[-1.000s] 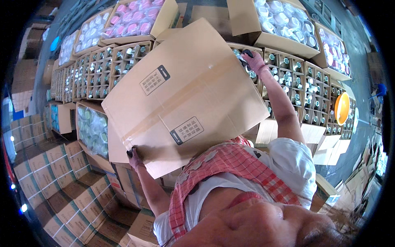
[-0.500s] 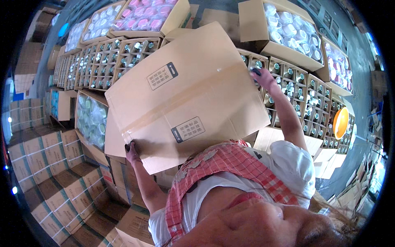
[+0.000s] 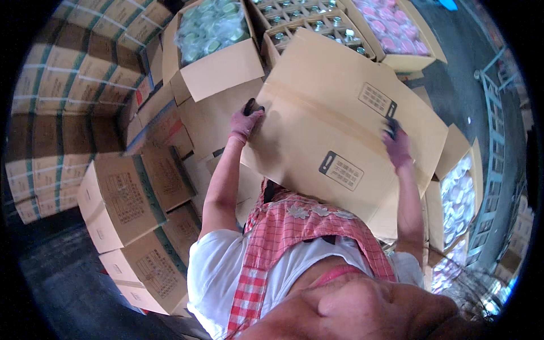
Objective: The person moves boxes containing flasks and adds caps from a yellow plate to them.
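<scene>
A large flattened cardboard carton [image 3: 309, 133] spans the space in front of me, tilted, with a tape seam and two printed marks on its face. At its left edge, my left hand [image 3: 246, 122] is closed on the cardboard; it wears a pink glove with dark fingertips. My right hand [image 3: 398, 146], gloved alike, lies over the carton's face near the upper printed mark. Its fingers are apart, slightly blurred, and grip no edge. Under the carton's left side are more brown cardboard surfaces [image 3: 218, 119].
Open cartons hold green-lidded wrapped goods [image 3: 212, 31], glass bottles in dividers [image 3: 317, 25], pink wrapped goods [image 3: 391, 28] and pale wrapped goods [image 3: 458, 192]. Closed cartons [image 3: 122, 198] stand at left, with strapped stacks [image 3: 62, 73] behind. A blue metal frame [image 3: 490, 164] stands at right.
My view has swung left and the carton has turned with me. My right hand has come off the carton's far right edge onto its face. My left hand still holds the left edge.
</scene>
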Tool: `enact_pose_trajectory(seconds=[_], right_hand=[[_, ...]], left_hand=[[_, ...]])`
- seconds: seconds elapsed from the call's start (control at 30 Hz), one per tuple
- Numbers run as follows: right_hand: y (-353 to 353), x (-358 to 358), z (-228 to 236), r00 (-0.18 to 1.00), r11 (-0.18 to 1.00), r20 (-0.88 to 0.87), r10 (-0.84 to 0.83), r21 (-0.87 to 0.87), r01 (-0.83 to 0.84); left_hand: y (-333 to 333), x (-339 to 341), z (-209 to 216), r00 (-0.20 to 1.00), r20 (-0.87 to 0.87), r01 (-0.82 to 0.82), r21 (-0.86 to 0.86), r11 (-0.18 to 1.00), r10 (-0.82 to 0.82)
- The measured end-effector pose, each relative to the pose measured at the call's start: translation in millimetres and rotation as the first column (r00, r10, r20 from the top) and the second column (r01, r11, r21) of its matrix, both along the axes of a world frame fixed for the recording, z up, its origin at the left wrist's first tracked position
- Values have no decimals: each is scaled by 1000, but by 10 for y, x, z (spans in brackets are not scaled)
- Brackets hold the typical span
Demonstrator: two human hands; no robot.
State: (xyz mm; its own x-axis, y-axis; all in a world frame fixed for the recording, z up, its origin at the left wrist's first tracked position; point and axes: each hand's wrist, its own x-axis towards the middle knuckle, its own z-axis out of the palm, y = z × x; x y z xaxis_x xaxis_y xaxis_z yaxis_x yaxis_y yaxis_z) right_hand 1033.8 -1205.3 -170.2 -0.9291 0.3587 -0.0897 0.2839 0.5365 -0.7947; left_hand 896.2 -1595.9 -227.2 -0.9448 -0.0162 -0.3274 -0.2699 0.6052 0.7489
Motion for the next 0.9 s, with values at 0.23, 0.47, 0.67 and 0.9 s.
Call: enact_pose_trajectory(seconds=[0.23, 0.47, 0.67, 0.9], right_hand=[[-1769, -1959, -21, 590, 420, 185, 786, 541, -729], [-2640, -2625, -131, 261, -97, 709, 655, 422, -902], [-2336, -2838, -293, 370, -83, 679, 634, 536, -840], [-2115, -2719, -467, 697, 250, 444, 563, 712, -656]], left_hand=[[-247, 477, -303, 996, -74, 54, 78, 996, -48], [-322, 425, -163, 990, -53, 127, -29, 991, -129], [-328, 411, -223, 979, -66, 185, -77, 980, -190], [-260, 398, -119, 983, -54, 166, -123, 979, -173]])
